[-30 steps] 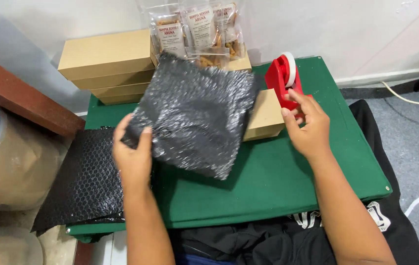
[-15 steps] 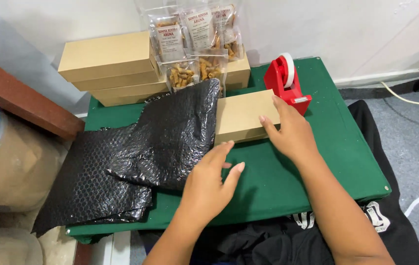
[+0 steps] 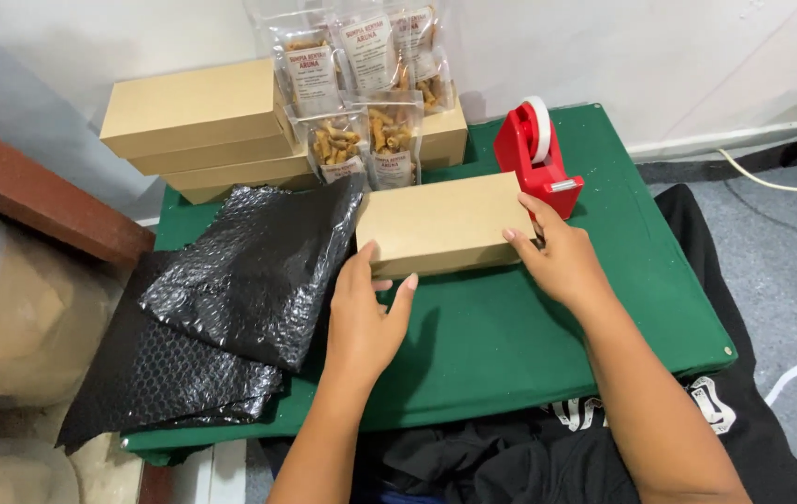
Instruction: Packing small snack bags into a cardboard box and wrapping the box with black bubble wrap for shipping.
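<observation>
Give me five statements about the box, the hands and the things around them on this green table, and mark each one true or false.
1. Both hands touch the brown cardboard box. True: the left hand is at its near left corner, the right hand at its right end.
2. The red tape dispenser stands left of the box. False: it stands at the right, behind the right hand.
3. The black bubble wrap lies left of the box. True.
4. The box lid is open. False: it is closed.
5. Clear snack bags stand behind the box. True.

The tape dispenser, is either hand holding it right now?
No, the red tape dispenser stands untouched behind the cardboard box.
</observation>
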